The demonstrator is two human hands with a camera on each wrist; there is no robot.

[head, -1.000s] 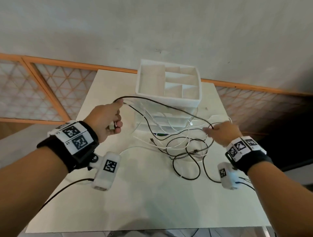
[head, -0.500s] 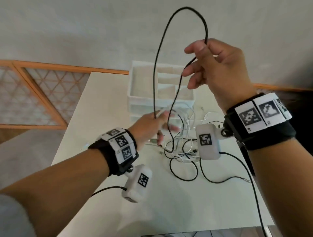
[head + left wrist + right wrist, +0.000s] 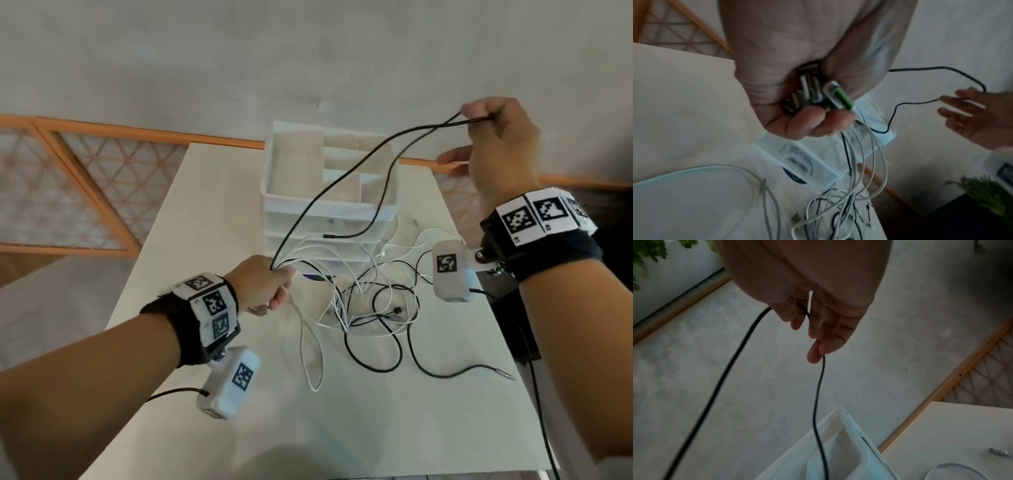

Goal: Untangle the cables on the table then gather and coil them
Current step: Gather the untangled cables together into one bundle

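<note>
A tangle of black and white cables (image 3: 370, 308) lies on the white table (image 3: 219, 192) in front of a white organiser. My left hand (image 3: 270, 284) grips a bunch of cable ends; in the left wrist view several plugs (image 3: 813, 94), one green and white, stick out of the left hand (image 3: 807, 113). One black cable (image 3: 342, 178) rises from that hand to my right hand (image 3: 493, 137), raised high at the right, which pinches it in a fold. The black cable's (image 3: 818, 394) free end hangs back over the organiser. In the right wrist view my right hand (image 3: 807, 318) holds both strands.
The white compartment organiser (image 3: 329, 192) stands at the table's back, on stacked drawers. A loose white cable loop (image 3: 313, 356) and a black cable end (image 3: 503, 373) lie nearer the front. Orange-framed lattice panels (image 3: 68, 192) and a grey wall lie behind.
My right hand went from the tangle up high with the black cable, then swung right and lower. My left hand moved to the middle of the table, holding the cable ends.
</note>
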